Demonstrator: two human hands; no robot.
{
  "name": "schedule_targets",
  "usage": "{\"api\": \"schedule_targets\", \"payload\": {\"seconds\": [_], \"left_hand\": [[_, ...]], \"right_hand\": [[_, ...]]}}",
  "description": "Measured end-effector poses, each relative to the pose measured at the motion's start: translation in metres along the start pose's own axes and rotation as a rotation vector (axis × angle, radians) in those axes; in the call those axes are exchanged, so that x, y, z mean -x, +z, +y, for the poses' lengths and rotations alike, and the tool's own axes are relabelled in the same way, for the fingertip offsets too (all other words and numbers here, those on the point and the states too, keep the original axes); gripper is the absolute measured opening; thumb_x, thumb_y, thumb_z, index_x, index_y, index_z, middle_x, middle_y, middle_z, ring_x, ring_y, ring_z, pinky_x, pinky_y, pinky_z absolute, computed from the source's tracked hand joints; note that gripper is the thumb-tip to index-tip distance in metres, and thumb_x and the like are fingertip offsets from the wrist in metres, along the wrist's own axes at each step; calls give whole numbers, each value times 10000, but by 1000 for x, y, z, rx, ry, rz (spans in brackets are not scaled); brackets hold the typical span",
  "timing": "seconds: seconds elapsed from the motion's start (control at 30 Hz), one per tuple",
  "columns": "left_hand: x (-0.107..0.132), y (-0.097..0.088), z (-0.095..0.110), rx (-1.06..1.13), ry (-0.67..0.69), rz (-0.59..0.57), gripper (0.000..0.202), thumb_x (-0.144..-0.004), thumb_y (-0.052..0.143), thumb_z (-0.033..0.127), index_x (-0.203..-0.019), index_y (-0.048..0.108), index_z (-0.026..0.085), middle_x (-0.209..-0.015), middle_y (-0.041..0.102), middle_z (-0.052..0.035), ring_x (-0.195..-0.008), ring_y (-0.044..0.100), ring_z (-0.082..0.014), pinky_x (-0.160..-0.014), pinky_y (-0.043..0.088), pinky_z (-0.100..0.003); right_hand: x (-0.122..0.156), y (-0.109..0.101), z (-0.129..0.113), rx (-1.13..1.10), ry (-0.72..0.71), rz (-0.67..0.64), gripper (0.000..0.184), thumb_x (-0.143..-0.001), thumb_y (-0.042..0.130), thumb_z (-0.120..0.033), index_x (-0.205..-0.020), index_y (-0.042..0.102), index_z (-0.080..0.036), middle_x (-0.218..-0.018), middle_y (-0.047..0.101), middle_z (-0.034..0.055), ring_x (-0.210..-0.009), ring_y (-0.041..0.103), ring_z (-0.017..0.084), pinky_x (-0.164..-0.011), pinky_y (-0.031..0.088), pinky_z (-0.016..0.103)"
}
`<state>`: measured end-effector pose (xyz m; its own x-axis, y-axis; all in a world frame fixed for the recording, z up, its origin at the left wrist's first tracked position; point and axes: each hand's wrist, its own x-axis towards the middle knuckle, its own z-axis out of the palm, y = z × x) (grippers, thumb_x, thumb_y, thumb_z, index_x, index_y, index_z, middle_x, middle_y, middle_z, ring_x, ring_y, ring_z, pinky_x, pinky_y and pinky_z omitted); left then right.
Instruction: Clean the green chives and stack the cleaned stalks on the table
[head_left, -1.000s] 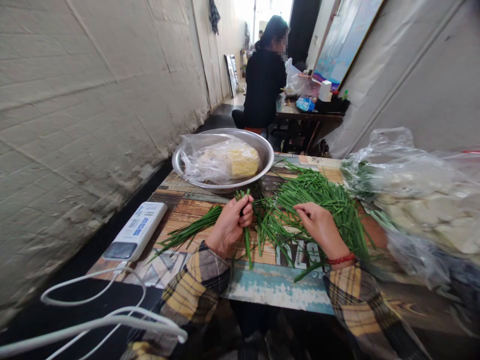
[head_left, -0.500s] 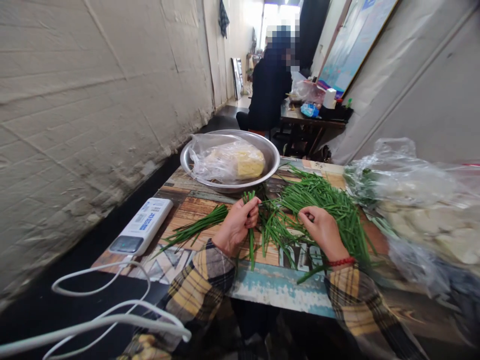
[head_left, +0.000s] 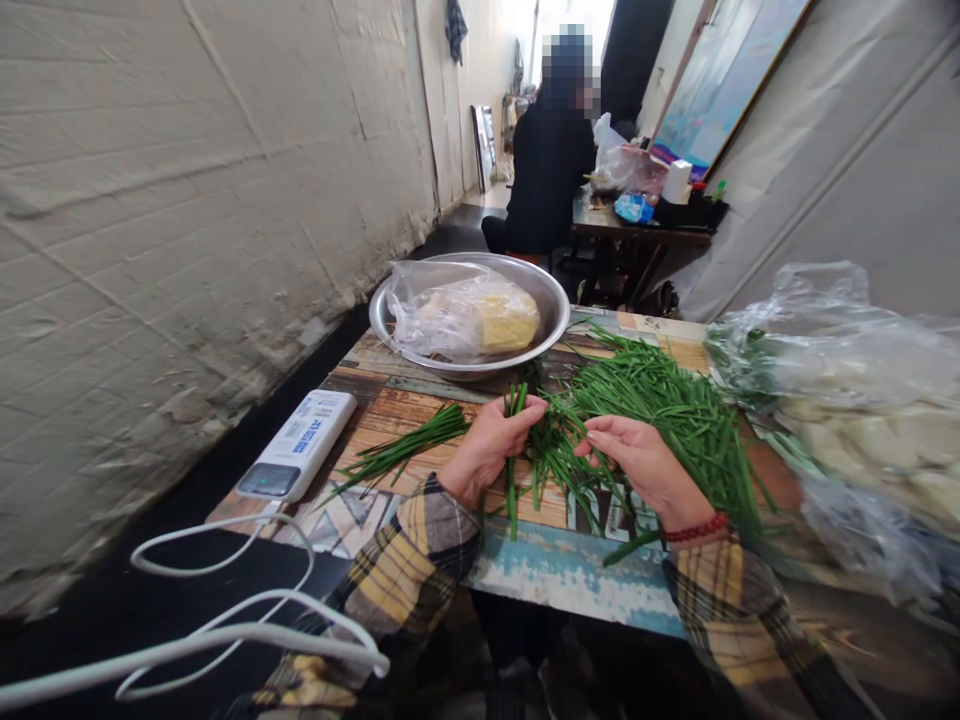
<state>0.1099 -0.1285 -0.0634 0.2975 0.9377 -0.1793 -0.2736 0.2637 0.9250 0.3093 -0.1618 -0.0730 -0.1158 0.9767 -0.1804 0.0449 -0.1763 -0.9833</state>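
Observation:
My left hand [head_left: 491, 448] is closed round a small upright bunch of green chives [head_left: 511, 500], whose stalks stick out above and below the fist. To its right, my right hand [head_left: 651, 462] has thumb and fingertips pinched at the edge of the large chive pile [head_left: 652, 395]. Whatever lies between those fingertips is too fine to make out. Loose stalks are scattered on the tabletop [head_left: 570, 575] between the two hands. Left of my left hand lies a neat bundle of chives [head_left: 412, 440], all pointing roughly one way.
Behind the hands stands a metal basin [head_left: 559, 330] holding a plastic bag [head_left: 442, 310] with something yellow. A white power bank [head_left: 304, 440] with a white cable [head_left: 217, 570] is at the left edge. Clear bags [head_left: 862, 370] fill the right side. A person [head_left: 551, 170] sits at another table.
My right hand has extended its fingers leftward to the chives. My left hand keeps its bunch. The whole view has shifted slightly.

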Motion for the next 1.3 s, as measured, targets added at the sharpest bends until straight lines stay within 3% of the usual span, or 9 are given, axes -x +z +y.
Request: {"api": "schedule_targets", "payload": {"seconds": [0.27,0.5,0.87,1.07,1.2,1.3], "left_hand": [[-4,-1,-7,-28,-14,-15,342,-668,728,419,-835,596,151,-485,297,97,-374,187,-20,-367,98,-196],[-5,0,-5,-3,-1,6,324,-661,733,407,-734,553,147,-473,297,98,-374,202,-15,-365,111,-184],[-3,0,0,95,-14,24,285,-670,723,353,-710,545,135,-470,289,99,-365,212,-11,-371,109,-182],[-6,-4,5,243,38,86,245,-712,668,325,-690,500,147,-549,406,60,-401,327,-23,-384,217,-169],[-5,-6,8,320,75,75,194,-743,612,290,-688,488,151,-636,503,15,-509,479,-73,-461,370,-204],[-4,-6,10,339,48,73,154,-742,604,261,-733,500,148,-652,532,3,-508,495,-90,-450,377,-217]], "right_hand": [[1,14,1,55,-6,-124,304,-727,660,-434,-858,568,-176,-744,719,45,-546,615,116,-434,355,201],[1,18,3,61,-7,-123,293,-730,651,-441,-804,568,-171,-714,707,42,-562,636,124,-433,400,195],[-1,5,3,33,34,-5,300,-730,657,-459,-805,586,-177,-730,711,50,-599,633,131,-510,443,227],[-1,-6,1,234,-125,-24,255,-751,637,-428,-797,656,-178,-765,710,48,-637,622,152,-597,462,272],[-4,-24,3,339,-186,165,295,-810,556,-423,-924,675,-179,-876,720,70,-711,633,174,-644,481,297],[-5,-32,6,428,-209,247,294,-851,497,-398,-956,659,-176,-883,720,78,-734,645,182,-664,497,308]]}}
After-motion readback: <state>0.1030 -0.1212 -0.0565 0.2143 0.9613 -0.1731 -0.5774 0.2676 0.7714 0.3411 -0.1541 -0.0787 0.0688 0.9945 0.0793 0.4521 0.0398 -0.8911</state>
